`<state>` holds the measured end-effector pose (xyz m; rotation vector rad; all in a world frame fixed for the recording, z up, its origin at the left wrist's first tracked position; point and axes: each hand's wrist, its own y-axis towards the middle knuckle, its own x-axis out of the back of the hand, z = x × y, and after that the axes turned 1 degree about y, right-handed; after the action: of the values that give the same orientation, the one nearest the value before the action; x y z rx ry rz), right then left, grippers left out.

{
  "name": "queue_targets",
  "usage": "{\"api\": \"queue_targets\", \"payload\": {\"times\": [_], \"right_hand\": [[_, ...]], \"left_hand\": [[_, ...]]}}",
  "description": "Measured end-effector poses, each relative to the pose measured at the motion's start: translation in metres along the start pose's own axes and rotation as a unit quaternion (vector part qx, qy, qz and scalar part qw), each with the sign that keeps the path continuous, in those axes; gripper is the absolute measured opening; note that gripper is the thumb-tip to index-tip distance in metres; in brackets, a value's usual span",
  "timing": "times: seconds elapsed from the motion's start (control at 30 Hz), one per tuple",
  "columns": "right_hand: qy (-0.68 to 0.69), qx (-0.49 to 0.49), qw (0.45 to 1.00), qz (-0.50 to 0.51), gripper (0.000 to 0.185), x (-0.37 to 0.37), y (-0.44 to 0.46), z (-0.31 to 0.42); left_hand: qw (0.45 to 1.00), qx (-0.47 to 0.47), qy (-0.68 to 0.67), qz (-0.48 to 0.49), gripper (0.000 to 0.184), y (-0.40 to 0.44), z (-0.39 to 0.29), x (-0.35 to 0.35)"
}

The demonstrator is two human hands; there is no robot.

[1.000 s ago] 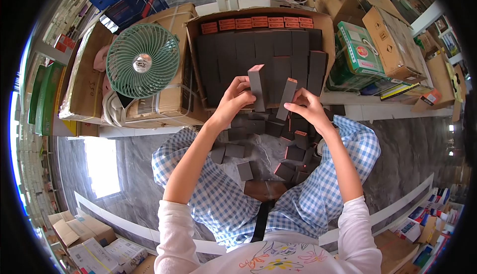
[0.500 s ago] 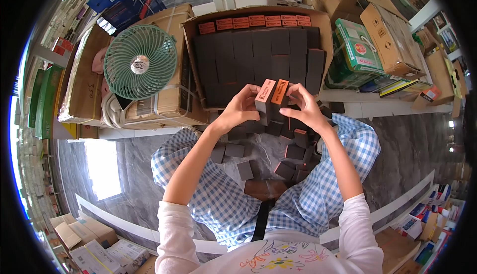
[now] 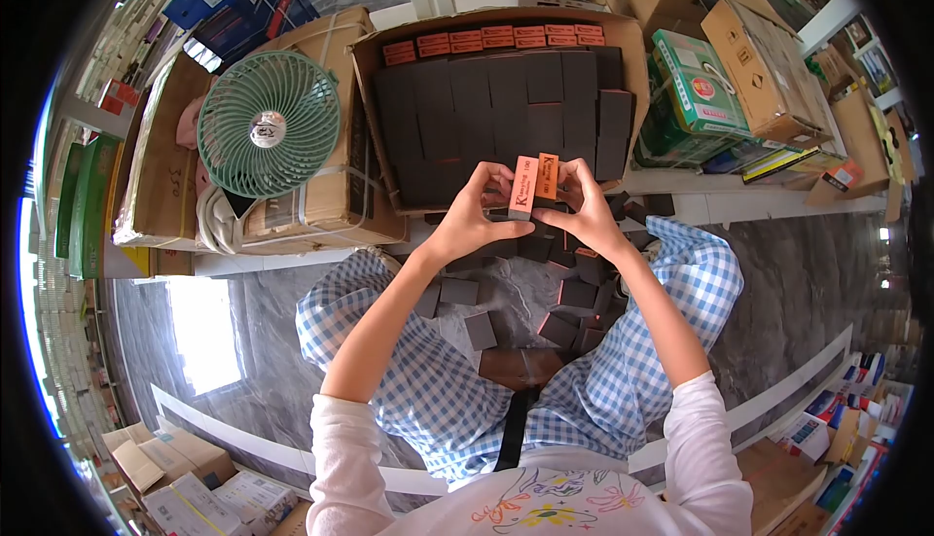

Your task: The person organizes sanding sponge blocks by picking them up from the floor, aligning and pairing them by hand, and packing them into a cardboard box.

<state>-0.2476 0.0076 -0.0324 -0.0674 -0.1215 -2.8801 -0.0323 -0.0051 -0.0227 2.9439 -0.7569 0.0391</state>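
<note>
My left hand (image 3: 486, 213) is closed on a small black box with a salmon-orange printed end (image 3: 523, 186). Beside it, my right hand (image 3: 582, 213) grips a second small box with a darker orange end (image 3: 548, 178). The two boxes are side by side, their labelled ends facing up toward me. They are held just in front of a large open carton (image 3: 365, 98), which is packed with rows of similar black boxes (image 3: 506, 98). Along its far side, several orange ends show. More loose black boxes (image 3: 578, 293) lie on the floor between my legs.
A green round fan (image 3: 268, 127) rests on a taped cardboard box (image 3: 341, 196) to the left of the carton. Green packages (image 3: 699, 84) and brown cartons (image 3: 764, 69) stand at the right. Shelves line both sides, and more boxes (image 3: 170, 453) are behind me at lower left.
Both held boxes have tilted so that their orange ends face me more fully. The left one now overlaps the front of the right one, and my hands are slightly closer together.
</note>
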Motion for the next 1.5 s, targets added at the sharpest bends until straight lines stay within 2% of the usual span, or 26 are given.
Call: {"api": "queue_targets", "payload": {"times": [0.1, 0.2, 0.3, 0.33, 0.37, 0.43, 0.47, 0.5, 0.57, 0.7, 0.77, 0.83, 0.9, 0.93, 1.0, 1.1, 1.23, 1.3, 1.33, 1.37, 1.43, 1.47, 1.5], "right_hand": [[0.026, 0.006, 1.0, 0.009, 0.047, 0.004, 0.003, -0.003], [0.077, 0.014, 0.997, 0.018, 0.047, 0.009, 0.006, 0.002], [0.088, 0.011, 0.996, 0.018, 0.047, 0.013, 0.009, 0.009], [0.089, 0.001, 0.996, 0.023, 0.047, 0.014, 0.009, 0.012], [0.09, 0.0, 0.996, 0.024, 0.047, 0.015, 0.008, 0.016], [0.117, -0.031, 0.992, 0.041, 0.047, 0.014, 0.007, 0.024], [0.118, -0.031, 0.992, 0.041, 0.047, 0.013, 0.006, 0.024], [0.122, -0.053, 0.989, 0.06, 0.047, 0.012, 0.005, 0.023], [0.126, -0.074, 0.986, 0.079, 0.047, 0.009, 0.003, 0.02], [0.142, -0.058, 0.984, 0.093, 0.049, 0.001, -0.001, 0.019], [0.152, -0.079, 0.981, 0.09, 0.049, 0.0, -0.002, 0.021], [0.148, -0.072, 0.983, 0.076, 0.048, 0.001, 0.0, 0.022], [0.145, -0.019, 0.988, 0.059, 0.047, 0.002, 0.003, 0.017], [0.156, -0.02, 0.986, 0.052, 0.047, 0.002, 0.003, 0.015], [0.152, -0.023, 0.987, 0.045, 0.047, 0.005, 0.003, 0.016], [0.144, -0.025, 0.989, 0.038, 0.046, 0.006, 0.002, 0.019], [0.13, -0.055, 0.99, 0.01, 0.042, 0.003, 0.003, 0.01], [0.097, -0.077, 0.992, -0.004, 0.041, 0.006, 0.003, -0.012], [0.064, -0.095, 0.993, -0.019, 0.039, 0.007, 0.006, -0.019], [0.067, -0.095, 0.993, -0.021, 0.039, 0.01, 0.007, -0.025], [0.026, -0.152, 0.985, -0.074, 0.038, 0.01, 0.009, -0.021], [0.04, -0.158, 0.984, -0.072, 0.039, 0.011, 0.008, -0.018], [0.04, -0.158, 0.984, -0.071, 0.039, 0.008, 0.007, -0.011]], "left_hand": [[0.999, 0.014, 0.042, 0.0, 0.06, 0.001, -0.007, 0.001], [0.999, -0.003, 0.013, -0.039, 0.059, 0.004, -0.002, 0.012], [0.996, 0.058, -0.062, -0.039, 0.05, 0.006, 0.001, 0.027], [0.998, 0.033, -0.024, -0.048, 0.041, 0.008, 0.001, 0.031], [0.998, 0.034, -0.024, -0.049, 0.041, 0.008, 0.001, 0.035], [0.997, 0.069, -0.013, -0.016, 0.036, 0.008, -0.004, 0.039], [0.997, 0.045, -0.055, -0.008, 0.033, 0.009, -0.003, 0.036], [0.997, 0.046, -0.055, -0.008, 0.033, 0.009, -0.001, 0.034], [0.998, -0.011, -0.058, -0.03, 0.033, 0.011, 0.004, 0.03], [0.997, -0.01, -0.046, -0.055, 0.027, 0.009, 0.0, 0.02], [0.983, 0.102, -0.136, -0.072, 0.026, 0.006, 0.013, 0.019], [0.986, 0.087, -0.136, -0.046, 0.027, 0.007, 0.01, 0.021], [0.973, 0.132, -0.187, 0.022, 0.035, 0.006, 0.001, 0.021], [0.973, 0.133, -0.187, 0.024, 0.035, 0.005, -0.001, 0.018], [0.991, 0.056, -0.117, 0.038, 0.046, 0.001, -0.004, 0.013], [0.991, 0.028, -0.123, 0.049, 0.057, 0.001, -0.004, 0.01], [0.997, 0.055, -0.056, 0.012, 0.059, 0.002, -0.008, 0.005], [0.989, 0.086, -0.124, -0.013, 0.055, 0.001, -0.016, 0.009], [0.98, 0.103, -0.166, -0.042, 0.048, 0.002, -0.013, 0.014], [0.951, 0.106, -0.27, -0.106, 0.042, 0.006, -0.009, 0.013], [0.91, 0.117, -0.376, -0.129, 0.044, 0.012, -0.013, 0.026], [0.924, 0.12, -0.344, -0.12, 0.06, 0.013, -0.015, 0.031], [0.923, 0.12, -0.344, -0.12, 0.06, 0.013, -0.011, 0.034]]}}
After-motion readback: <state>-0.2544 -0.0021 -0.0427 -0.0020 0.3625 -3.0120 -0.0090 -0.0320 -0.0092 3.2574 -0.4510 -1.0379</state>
